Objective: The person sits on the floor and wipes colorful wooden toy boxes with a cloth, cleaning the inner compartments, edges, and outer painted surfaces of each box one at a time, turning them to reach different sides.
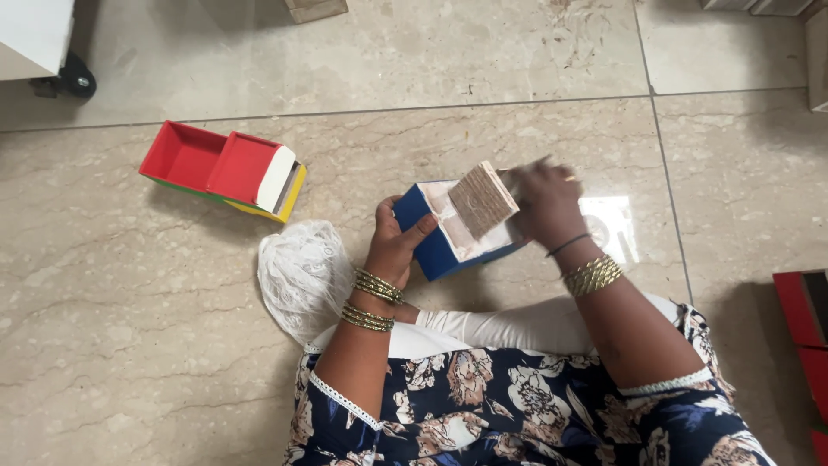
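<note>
I sit on the floor with a blue box [429,244] in front of me, its pale face turned up. My left hand [395,238] grips the box's left side, thumb on its blue edge. My right hand [544,204] is at the box's right end and holds a brown, ridged rectangular piece [481,200] against the box's top. The right fingers are blurred. Gold bangles are on both wrists.
A red open box with white, yellow and green parts [226,170] lies on the marble floor to the left. A white netted cloth [303,273] rests by my left knee. Red pieces [806,324] are at the right edge, a wheeled unit [60,76] at top left.
</note>
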### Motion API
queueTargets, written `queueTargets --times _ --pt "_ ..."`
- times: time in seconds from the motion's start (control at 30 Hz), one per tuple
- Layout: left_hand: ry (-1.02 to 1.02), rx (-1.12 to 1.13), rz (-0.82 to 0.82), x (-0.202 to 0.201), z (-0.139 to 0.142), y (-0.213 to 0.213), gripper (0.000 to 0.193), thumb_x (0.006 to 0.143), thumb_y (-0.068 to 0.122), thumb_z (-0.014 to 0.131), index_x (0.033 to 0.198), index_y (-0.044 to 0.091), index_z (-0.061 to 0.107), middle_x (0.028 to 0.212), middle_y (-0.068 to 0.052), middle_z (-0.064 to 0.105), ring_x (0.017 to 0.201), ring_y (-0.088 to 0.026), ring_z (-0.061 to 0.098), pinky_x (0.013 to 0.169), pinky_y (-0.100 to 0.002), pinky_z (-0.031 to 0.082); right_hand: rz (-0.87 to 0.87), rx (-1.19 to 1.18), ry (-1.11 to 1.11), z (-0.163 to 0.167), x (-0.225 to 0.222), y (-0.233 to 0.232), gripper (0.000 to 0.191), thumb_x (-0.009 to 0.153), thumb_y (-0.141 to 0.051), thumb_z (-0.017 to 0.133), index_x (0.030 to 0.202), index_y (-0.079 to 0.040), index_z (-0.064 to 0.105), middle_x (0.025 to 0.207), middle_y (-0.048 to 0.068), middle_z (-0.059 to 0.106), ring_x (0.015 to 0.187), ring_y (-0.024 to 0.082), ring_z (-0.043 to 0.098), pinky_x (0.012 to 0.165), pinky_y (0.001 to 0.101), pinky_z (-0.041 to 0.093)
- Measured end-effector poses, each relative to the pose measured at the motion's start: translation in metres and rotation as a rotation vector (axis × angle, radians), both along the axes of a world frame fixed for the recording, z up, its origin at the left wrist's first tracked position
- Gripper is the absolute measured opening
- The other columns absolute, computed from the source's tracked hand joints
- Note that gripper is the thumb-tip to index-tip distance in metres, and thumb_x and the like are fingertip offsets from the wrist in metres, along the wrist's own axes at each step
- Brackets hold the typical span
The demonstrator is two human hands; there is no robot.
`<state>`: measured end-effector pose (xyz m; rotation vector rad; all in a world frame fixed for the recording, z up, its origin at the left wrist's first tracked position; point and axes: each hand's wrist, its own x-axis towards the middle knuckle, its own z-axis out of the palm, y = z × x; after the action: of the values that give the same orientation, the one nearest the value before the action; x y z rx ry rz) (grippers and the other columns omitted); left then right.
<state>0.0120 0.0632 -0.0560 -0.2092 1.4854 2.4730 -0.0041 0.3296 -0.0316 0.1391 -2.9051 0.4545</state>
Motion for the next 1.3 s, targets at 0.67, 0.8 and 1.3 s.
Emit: queueTargets --times 0.67,0.8,1.3 --pt "-0.133 0.108 0.254 -0.01 -0.013 -0.007 0.064 0.081 0.014 0.081 0.133 0.004 0.045 0.115 -0.01 0.064 0.102 -0.019 0.064 0.091 -0.037 0.056 0.112 -0.174 -0.154 0.036 0.035 -0.035 0.023 0.073 -0.016 0.078 0.095 -0.012 0.076 0.104 0.012 0.072 0.089 0.034 0.07 0.079 0.0452 0.057" --pt "-0.127 0.108 0.277 -0.005 -0.014 0.001 0.064 0.081 0.014 0.082 0.133 0.005 0.046 0.112 -0.008 0.065 0.1 -0.017 0.064 0.089 -0.035 0.055 0.008 -0.088 -0.214 0.035 0.024 -0.018 0.026 0.075 -0.02 0.08 0.098 -0.011 0.075 0.103 0.013 0.072 0.088 0.035 0.069 0.078 0.046 0.058" --pt "-0.116 0.083 0.277 -0.007 -0.018 0.0 0.061 0.081 0.012 0.082 0.131 0.004 0.048 0.108 -0.008 0.066 0.096 -0.016 0.064 0.086 -0.034 0.055 0.371 -0.298 -0.123 0.083 0.089 -0.067 0.043 0.078 -0.023 0.08 0.118 -0.01 0.072 0.101 0.012 0.074 0.08 0.03 0.073 0.069 0.0402 0.059"
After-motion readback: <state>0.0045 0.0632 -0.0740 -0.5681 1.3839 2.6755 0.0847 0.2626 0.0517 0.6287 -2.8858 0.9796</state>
